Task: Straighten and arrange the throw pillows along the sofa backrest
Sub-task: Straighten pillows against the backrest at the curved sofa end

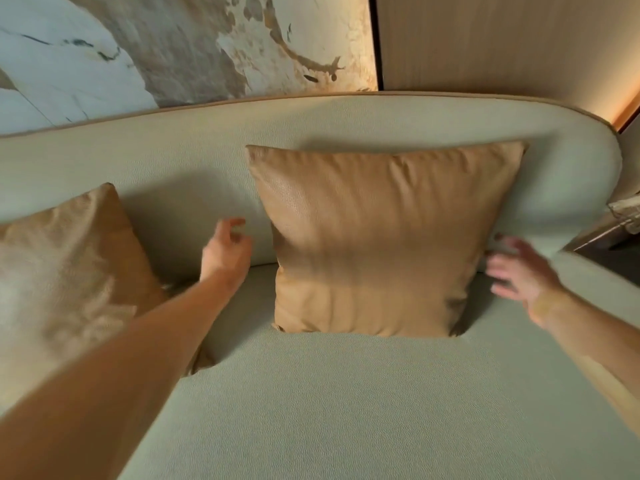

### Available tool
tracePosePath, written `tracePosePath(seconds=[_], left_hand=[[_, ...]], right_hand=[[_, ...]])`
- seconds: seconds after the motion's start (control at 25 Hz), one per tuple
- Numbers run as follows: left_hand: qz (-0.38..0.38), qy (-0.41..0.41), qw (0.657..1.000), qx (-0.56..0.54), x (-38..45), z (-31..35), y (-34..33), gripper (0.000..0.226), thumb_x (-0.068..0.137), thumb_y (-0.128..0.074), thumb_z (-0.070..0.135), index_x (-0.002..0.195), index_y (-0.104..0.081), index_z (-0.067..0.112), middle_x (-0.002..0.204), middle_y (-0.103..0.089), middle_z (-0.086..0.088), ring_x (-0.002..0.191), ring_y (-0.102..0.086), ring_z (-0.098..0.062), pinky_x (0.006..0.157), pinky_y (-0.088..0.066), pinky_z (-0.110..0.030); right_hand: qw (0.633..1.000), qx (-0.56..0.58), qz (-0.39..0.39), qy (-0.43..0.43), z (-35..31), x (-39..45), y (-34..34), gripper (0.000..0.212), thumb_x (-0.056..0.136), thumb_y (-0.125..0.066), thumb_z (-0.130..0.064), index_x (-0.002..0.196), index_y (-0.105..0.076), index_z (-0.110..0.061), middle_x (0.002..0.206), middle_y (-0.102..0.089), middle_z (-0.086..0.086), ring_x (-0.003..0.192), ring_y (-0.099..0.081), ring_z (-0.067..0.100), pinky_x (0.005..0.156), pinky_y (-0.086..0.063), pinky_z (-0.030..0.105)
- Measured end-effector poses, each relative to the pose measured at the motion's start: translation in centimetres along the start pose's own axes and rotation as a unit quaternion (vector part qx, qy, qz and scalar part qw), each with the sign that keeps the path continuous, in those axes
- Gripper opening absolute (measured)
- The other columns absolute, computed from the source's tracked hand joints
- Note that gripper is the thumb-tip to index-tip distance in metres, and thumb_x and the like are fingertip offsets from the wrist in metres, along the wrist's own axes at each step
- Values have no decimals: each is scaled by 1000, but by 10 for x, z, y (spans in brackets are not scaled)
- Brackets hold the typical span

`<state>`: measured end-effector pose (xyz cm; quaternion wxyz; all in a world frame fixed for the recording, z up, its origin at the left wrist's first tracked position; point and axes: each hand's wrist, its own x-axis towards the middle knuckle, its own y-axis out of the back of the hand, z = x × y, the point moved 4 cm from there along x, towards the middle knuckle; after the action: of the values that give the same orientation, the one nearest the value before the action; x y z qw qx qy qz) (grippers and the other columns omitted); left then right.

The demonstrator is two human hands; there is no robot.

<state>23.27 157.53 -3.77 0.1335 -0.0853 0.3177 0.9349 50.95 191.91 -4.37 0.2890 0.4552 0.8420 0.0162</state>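
Observation:
A tan leather throw pillow [381, 237] stands upright against the pale grey-green sofa backrest [194, 147], near the sofa's right end. A second tan pillow [69, 258] leans on the backrest at the left edge of the view, partly behind my left forearm. My left hand [227, 247] hovers just left of the upright pillow, fingers loosely curled and holding nothing. My right hand [519, 271] is blurred, fingers spread, close to the pillow's right edge. I cannot tell if it touches the pillow.
The sofa seat [346, 410] spreads in front of the pillows. A marbled wall panel [173, 46] rises behind the backrest. A dark side table [609, 244] with a pale object stands past the sofa's right arm.

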Motion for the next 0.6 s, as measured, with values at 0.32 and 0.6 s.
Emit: tracePosePath(seconds=[0.32, 0.6], left_hand=[[-229, 37, 973, 11, -37, -52, -80, 90, 73, -83, 21, 141, -28, 44, 102, -58, 8, 83, -58, -22, 71, -55, -36], [-245, 21, 969, 32, -60, -41, -116, 81, 72, -83, 30, 133, -30, 35, 107, -64, 4, 100, -58, -23, 87, -52, -44]], right_hand=[[979, -81, -179, -58, 71, 4, -45, 135, 49, -94, -15, 149, -7, -40, 151, -36, -13, 136, -38, 24, 108, -29, 64], [976, -85, -191, -63, 70, 5, 4, 139, 24, -97, -36, 139, -21, -51, 145, -44, -19, 133, -42, 24, 98, -36, 64]])
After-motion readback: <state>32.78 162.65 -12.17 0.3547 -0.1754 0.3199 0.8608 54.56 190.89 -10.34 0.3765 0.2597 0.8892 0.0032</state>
